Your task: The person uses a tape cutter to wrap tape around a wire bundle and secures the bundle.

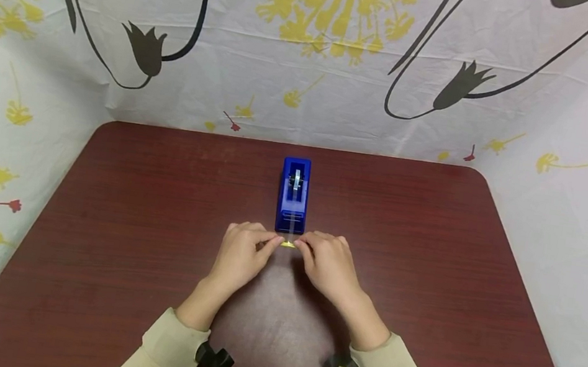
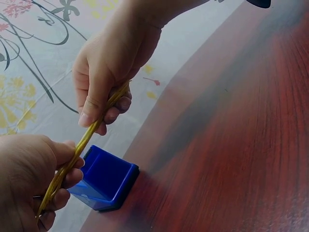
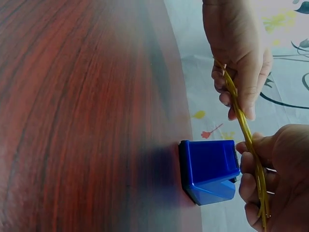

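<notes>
A thin bundle of yellow strands spans the gap between both hands. My left hand pinches one end between thumb and fingers, and my right hand pinches the other. Directly beyond them stands a blue tape dispenser, upright on the table. From its roll, a strip of clear tape runs forward to the middle of the bundle and appears to touch it. Up close in the left wrist view, the yellow bundle lies across curled fingers, its loose ends poking out past both hands.
A dark red wooden table with rounded far corners lies under the hands. White cloth printed with flowers hangs behind it and along both sides. Each sleeve cuff carries a small black device.
</notes>
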Motion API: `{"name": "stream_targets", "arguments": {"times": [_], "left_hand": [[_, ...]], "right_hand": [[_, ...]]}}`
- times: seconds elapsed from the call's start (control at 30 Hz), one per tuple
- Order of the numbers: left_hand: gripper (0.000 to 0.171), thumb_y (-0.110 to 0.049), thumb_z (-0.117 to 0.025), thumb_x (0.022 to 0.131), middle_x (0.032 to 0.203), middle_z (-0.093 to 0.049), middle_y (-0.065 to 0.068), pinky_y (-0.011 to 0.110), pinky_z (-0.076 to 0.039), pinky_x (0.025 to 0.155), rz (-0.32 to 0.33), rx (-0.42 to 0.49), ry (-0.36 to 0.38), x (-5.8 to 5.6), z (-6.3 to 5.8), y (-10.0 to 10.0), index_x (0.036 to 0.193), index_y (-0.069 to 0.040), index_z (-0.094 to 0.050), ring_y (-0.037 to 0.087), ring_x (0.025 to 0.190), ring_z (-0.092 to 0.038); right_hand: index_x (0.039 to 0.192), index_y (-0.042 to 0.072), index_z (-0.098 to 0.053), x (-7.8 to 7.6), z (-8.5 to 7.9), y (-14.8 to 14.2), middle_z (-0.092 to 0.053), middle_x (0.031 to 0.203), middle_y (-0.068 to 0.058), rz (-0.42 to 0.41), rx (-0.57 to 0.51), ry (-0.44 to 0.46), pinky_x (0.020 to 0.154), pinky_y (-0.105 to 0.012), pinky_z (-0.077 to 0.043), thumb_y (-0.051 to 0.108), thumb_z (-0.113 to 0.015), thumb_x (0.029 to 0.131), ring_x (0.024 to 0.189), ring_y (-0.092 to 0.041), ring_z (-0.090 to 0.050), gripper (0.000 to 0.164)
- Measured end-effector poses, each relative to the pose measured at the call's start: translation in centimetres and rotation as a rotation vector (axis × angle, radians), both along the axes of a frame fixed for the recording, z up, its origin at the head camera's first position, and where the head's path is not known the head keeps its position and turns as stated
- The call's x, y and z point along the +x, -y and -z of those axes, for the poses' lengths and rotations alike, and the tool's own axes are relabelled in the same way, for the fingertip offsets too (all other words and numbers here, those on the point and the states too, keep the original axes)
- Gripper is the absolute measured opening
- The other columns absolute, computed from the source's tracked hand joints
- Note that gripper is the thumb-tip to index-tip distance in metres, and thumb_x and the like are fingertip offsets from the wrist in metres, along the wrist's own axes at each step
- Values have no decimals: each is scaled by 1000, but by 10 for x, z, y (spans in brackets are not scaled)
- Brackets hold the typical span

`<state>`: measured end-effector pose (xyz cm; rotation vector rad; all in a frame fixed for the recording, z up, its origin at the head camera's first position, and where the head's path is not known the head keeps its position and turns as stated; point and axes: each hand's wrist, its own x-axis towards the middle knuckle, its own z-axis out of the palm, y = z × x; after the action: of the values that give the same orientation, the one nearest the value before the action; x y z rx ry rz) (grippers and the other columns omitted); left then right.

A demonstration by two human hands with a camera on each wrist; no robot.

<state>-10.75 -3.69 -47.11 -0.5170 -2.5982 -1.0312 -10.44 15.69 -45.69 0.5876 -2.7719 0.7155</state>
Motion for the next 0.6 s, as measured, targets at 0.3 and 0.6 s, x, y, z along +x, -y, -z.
{"name": "stream_targets", "arguments": {"times": [0.3,0.6], "left_hand": [[12,-24,-78,91,72,-68,-6,34,-39,70,-1,0,13,2,3,1,91,-13,-83,9,62,-51],[10,-22,-80,89,75,-70,-5,34,-39,70,-1,21,-6,4,2,1,89,-12,-83,11,64,-54]], "right_hand": [[89,9,-75,4,1,0,-72,83,-1,-4,-17,0,65,-37,-42,16,-72,95,71,-18,-68,9],[90,9,-77,6,-1,0,-72,83,0,-6,-23,13,67,-39,-44,13,-74,93,71,-17,-68,6]]}}
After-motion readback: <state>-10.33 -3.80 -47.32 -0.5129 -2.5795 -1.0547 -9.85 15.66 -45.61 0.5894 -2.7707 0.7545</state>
